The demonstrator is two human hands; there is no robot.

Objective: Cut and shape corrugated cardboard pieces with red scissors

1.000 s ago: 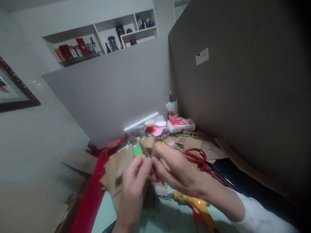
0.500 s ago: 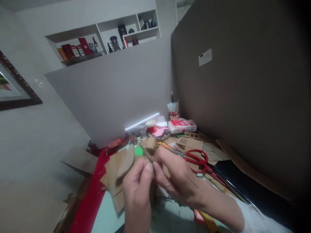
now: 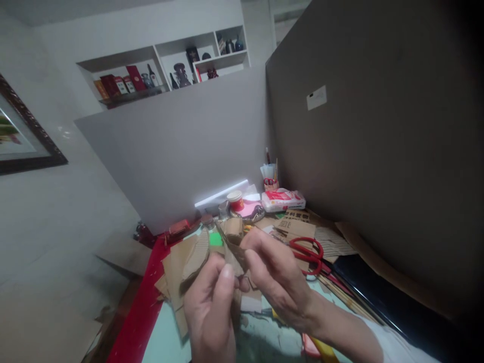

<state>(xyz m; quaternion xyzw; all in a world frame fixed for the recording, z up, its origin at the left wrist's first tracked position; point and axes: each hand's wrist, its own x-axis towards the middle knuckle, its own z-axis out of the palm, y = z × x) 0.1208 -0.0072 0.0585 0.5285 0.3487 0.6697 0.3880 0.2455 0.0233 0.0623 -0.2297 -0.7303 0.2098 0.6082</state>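
Cardboard pc (image 3: 233,255) in L grip (image 3: 210,308) (brown)

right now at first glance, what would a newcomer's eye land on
Probably the left hand, low in the middle, pinching a piece of brown cardboard, with the right hand at its edge. Next, the red scissor handles just beyond the right hand, then the red-and-white packet farther back.

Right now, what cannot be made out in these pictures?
Head view:
Held cardboard piece: lower end, hidden by the left hand.
Red-handled scissors: blades, mostly hidden by the right hand.
Yellow tool: partly hidden by the same hand.
Framed picture: left part, cut off by the left edge.
White label: print too small.
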